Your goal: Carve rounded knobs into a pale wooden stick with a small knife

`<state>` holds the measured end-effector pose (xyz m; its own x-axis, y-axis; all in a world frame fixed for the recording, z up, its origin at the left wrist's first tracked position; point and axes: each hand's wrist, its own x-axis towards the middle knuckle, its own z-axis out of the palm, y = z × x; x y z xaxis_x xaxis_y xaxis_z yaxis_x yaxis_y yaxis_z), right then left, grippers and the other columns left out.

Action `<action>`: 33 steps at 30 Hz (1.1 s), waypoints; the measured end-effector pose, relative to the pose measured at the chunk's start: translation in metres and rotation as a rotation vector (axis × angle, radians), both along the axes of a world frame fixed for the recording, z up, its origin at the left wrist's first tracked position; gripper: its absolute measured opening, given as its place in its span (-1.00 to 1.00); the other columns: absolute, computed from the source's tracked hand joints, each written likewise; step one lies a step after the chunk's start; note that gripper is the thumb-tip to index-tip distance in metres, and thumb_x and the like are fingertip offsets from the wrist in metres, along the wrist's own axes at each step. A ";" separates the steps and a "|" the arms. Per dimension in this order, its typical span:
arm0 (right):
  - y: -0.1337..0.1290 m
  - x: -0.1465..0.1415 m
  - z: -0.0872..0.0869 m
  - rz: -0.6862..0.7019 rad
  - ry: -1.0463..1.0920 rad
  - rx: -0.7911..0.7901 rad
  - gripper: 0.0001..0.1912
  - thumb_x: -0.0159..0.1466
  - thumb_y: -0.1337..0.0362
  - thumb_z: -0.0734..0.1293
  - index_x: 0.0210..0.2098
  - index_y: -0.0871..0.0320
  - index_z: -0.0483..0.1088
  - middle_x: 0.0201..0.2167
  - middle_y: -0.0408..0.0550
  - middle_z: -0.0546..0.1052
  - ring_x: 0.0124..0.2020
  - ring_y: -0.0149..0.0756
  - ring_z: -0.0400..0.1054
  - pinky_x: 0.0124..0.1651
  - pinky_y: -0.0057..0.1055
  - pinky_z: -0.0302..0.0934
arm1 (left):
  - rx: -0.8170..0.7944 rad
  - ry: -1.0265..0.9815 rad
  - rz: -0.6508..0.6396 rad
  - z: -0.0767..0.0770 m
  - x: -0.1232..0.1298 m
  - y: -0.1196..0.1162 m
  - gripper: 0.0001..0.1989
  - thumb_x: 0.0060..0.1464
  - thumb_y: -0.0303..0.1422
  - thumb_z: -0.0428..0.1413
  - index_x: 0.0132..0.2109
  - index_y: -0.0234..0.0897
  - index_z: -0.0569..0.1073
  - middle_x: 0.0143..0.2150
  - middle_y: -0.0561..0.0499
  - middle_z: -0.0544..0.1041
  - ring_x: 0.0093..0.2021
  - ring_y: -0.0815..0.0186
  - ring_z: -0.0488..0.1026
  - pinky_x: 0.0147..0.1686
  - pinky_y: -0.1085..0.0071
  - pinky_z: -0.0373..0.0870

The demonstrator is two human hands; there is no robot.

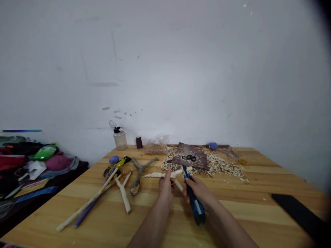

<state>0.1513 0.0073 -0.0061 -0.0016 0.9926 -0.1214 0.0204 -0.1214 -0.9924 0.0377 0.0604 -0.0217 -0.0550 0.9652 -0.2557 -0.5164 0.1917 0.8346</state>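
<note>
Two hands in view. Left hand [165,188] is closed around a peeled, carved stick [161,175], fingers up, with the stick lying across them just above the table. Right hand [199,191] is wrapped firmly around a blue-and-black tool [196,207], butt end down and tip up against the stick. Both forearms come in from the bottom edge, angled toward each other.

On the wooden table [258,206]: 1 long peeled stick [85,203], 1 peeled Y-shaped stick [123,193], 1 bark-on forked branch [138,175], 1 blue rod [85,213], 1 yellow-and-black utility knife [116,165], 2 blue balls [114,159] [213,146], 1 brown sheet [196,160] with 1 pair of black scissors [189,157] on it, 1 heap of wood shavings [222,166], 1 plastic bottle [120,139], 1 dark thread spool [139,142], 1 plastic bag [156,144], 1 black slab [297,213]. Any labels are too small to read.
</note>
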 end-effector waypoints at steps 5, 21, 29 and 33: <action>-0.004 0.005 0.007 0.044 0.002 -0.046 -0.79 0.11 0.07 0.17 -0.39 0.07 0.11 -0.74 -0.28 0.40 -0.80 -0.40 0.25 -0.76 -0.58 -0.03 | 0.054 0.015 0.002 0.006 -0.003 -0.001 -0.61 -0.30 -0.10 0.24 -0.40 -0.29 0.34 -0.62 0.15 0.37 -0.68 0.45 0.29 -0.73 0.56 0.13; -0.015 0.000 0.018 0.082 -0.011 -0.063 -0.84 0.11 0.13 0.19 -0.44 0.08 0.18 -0.74 -0.22 0.41 -0.81 -0.38 0.23 -0.75 -0.56 -0.01 | 0.130 0.077 0.038 0.005 -0.002 0.000 -0.73 -0.26 -0.21 0.20 -0.47 -0.31 0.35 -0.66 0.13 0.37 -0.71 0.46 0.25 -0.76 0.57 0.06; -0.016 -0.001 0.018 0.075 -0.029 -0.071 -0.81 0.10 0.10 0.23 -0.47 0.07 0.18 -0.76 -0.23 0.40 -0.80 -0.35 0.25 -0.75 -0.54 0.01 | 0.139 0.031 0.066 0.007 -0.002 0.001 -0.76 -0.23 -0.25 0.18 -0.48 -0.28 0.29 -0.69 0.20 0.28 -0.72 0.51 0.19 -0.76 0.58 0.01; -0.017 -0.001 0.018 0.059 -0.042 -0.072 -0.83 0.09 0.12 0.23 -0.48 0.07 0.18 -0.77 -0.23 0.39 -0.81 -0.34 0.24 -0.76 -0.54 0.00 | 0.138 0.017 0.061 0.008 -0.001 0.000 -0.75 -0.24 -0.26 0.19 -0.47 -0.30 0.31 -0.67 0.20 0.29 -0.71 0.51 0.19 -0.75 0.59 0.01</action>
